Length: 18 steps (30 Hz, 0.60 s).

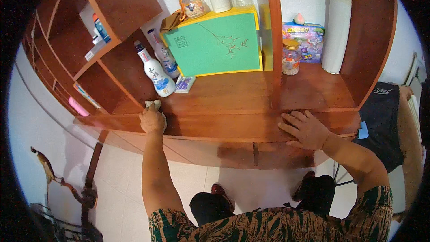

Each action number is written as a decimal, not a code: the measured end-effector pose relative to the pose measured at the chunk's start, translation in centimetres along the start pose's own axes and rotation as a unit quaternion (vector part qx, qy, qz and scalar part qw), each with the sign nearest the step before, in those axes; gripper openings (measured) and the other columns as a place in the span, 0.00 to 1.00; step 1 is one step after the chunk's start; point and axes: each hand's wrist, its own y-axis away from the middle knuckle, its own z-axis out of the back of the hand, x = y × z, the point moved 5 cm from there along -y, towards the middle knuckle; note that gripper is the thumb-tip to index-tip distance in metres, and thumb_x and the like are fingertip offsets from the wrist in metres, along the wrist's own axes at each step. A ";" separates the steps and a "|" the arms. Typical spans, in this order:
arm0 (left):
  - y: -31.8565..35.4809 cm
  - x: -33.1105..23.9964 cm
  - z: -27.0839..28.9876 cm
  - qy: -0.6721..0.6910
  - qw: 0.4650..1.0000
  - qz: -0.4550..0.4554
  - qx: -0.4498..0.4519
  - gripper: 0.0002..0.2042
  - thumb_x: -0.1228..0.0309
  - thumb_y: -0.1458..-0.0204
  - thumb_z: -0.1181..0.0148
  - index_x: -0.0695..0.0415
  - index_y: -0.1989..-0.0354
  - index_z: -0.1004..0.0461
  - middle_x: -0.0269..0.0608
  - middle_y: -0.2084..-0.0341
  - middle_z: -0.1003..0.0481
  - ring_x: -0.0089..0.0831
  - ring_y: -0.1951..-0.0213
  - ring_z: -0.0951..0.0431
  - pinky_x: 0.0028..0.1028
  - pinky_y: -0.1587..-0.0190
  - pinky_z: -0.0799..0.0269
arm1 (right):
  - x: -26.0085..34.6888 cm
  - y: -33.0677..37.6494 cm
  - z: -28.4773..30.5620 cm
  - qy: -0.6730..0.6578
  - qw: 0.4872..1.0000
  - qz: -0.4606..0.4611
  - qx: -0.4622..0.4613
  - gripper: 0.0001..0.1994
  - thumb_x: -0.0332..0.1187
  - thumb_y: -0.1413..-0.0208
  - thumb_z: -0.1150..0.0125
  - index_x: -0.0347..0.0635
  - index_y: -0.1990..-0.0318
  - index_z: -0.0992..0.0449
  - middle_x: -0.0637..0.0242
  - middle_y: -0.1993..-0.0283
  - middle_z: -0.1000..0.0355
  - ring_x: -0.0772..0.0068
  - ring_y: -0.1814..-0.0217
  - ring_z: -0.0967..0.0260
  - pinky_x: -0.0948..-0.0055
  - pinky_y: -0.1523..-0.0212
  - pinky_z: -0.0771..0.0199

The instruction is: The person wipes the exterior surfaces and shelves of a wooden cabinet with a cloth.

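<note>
The left hand (152, 120) grasps a cloth (153, 104) at the desk's (224, 124) front edge. The cloth lies beneath this grip, showing past the fingertips and on the thumb side; it looks whitish and crumpled, mostly hidden, its long axis impossible to tell. Just beyond the left grip, slightly right, is a white bottle (156, 75). The right hand (305, 127), the farther from the cloth, lies released on the desk, fingers spread.
</note>
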 end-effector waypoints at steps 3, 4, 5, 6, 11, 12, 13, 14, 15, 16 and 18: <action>-0.5 -0.8 -0.5 -0.003 0.999 0.015 0.035 0.17 0.66 0.44 0.54 0.50 0.47 0.27 0.41 0.47 0.29 0.48 0.45 0.32 0.42 0.48 0.29 | -0.1 0.1 -0.1 0.006 1.000 0.003 -0.005 0.32 0.54 0.42 0.50 0.50 0.34 0.42 0.56 0.34 0.43 0.53 0.35 0.46 0.49 0.39 0.43; -0.7 -0.9 -0.7 0.018 0.998 0.018 0.051 0.17 0.67 0.44 0.54 0.51 0.48 0.26 0.41 0.47 0.28 0.47 0.45 0.31 0.41 0.48 0.29 | 0.1 -0.1 0.1 0.011 1.000 0.005 -0.009 0.31 0.54 0.42 0.50 0.50 0.35 0.41 0.56 0.34 0.43 0.54 0.35 0.45 0.49 0.40 0.43; -0.8 -0.6 -0.8 0.038 0.997 0.022 0.066 0.16 0.68 0.44 0.54 0.51 0.50 0.25 0.41 0.48 0.27 0.46 0.46 0.30 0.40 0.48 0.29 | 0.3 -0.1 0.3 0.016 1.000 0.008 -0.014 0.31 0.54 0.42 0.49 0.49 0.35 0.41 0.56 0.34 0.42 0.54 0.35 0.45 0.49 0.40 0.43; -0.9 -0.9 -0.3 0.054 0.995 0.023 0.080 0.16 0.69 0.45 0.54 0.51 0.51 0.24 0.42 0.49 0.27 0.45 0.47 0.29 0.39 0.47 0.29 | 0.2 0.0 0.2 0.011 1.000 0.005 -0.014 0.31 0.53 0.43 0.49 0.49 0.35 0.40 0.56 0.34 0.42 0.53 0.35 0.45 0.49 0.40 0.43; 2.8 -5.9 2.2 0.126 0.973 -0.186 0.045 0.17 0.74 0.53 0.49 0.47 0.55 0.21 0.43 0.53 0.24 0.42 0.49 0.27 0.37 0.48 0.29 | 0.1 0.0 0.2 0.003 1.000 0.008 -0.022 0.30 0.52 0.43 0.48 0.49 0.36 0.40 0.54 0.35 0.41 0.53 0.36 0.45 0.49 0.40 0.44; 4.0 -8.0 2.9 0.132 0.975 -0.164 0.068 0.17 0.74 0.53 0.48 0.45 0.55 0.21 0.42 0.52 0.25 0.43 0.50 0.26 0.37 0.47 0.29 | 0.0 0.2 0.2 0.002 1.000 0.007 -0.026 0.30 0.52 0.43 0.48 0.49 0.36 0.40 0.54 0.36 0.41 0.53 0.36 0.45 0.49 0.40 0.44; 4.7 -9.4 2.6 0.119 0.967 -0.213 0.074 0.17 0.73 0.52 0.47 0.44 0.54 0.21 0.43 0.51 0.26 0.43 0.49 0.27 0.38 0.48 0.29 | 0.1 0.0 0.3 0.002 0.999 0.011 -0.033 0.30 0.52 0.43 0.48 0.48 0.36 0.40 0.54 0.36 0.40 0.53 0.36 0.44 0.49 0.40 0.43; 5.7 -10.8 2.7 0.132 0.959 -0.245 0.055 0.16 0.72 0.52 0.47 0.46 0.55 0.22 0.44 0.52 0.25 0.44 0.49 0.27 0.39 0.49 0.28 | 0.3 -0.1 0.4 0.001 0.999 0.014 -0.039 0.30 0.52 0.43 0.48 0.48 0.36 0.39 0.54 0.36 0.40 0.53 0.36 0.44 0.49 0.40 0.43; 6.8 -12.7 3.1 0.149 0.948 -0.280 0.034 0.15 0.72 0.52 0.48 0.47 0.55 0.22 0.44 0.52 0.25 0.44 0.49 0.27 0.40 0.50 0.28 | 0.1 0.0 0.6 0.003 0.999 0.015 -0.040 0.30 0.52 0.43 0.48 0.48 0.36 0.39 0.54 0.36 0.40 0.53 0.36 0.44 0.50 0.40 0.43; 7.8 -14.6 3.4 0.148 0.945 -0.289 0.032 0.15 0.71 0.51 0.47 0.48 0.55 0.22 0.43 0.53 0.25 0.45 0.50 0.27 0.40 0.51 0.27 | 0.0 0.1 0.3 0.000 0.999 0.016 -0.040 0.31 0.52 0.43 0.47 0.47 0.36 0.39 0.54 0.36 0.40 0.53 0.36 0.44 0.50 0.40 0.43; 9.4 -18.0 4.7 0.144 0.940 -0.307 0.025 0.14 0.70 0.51 0.47 0.51 0.56 0.23 0.43 0.55 0.24 0.47 0.50 0.28 0.41 0.53 0.26 | -0.1 0.1 -0.1 -0.001 0.999 0.020 -0.045 0.31 0.52 0.43 0.47 0.46 0.36 0.39 0.54 0.37 0.40 0.53 0.36 0.44 0.50 0.40 0.43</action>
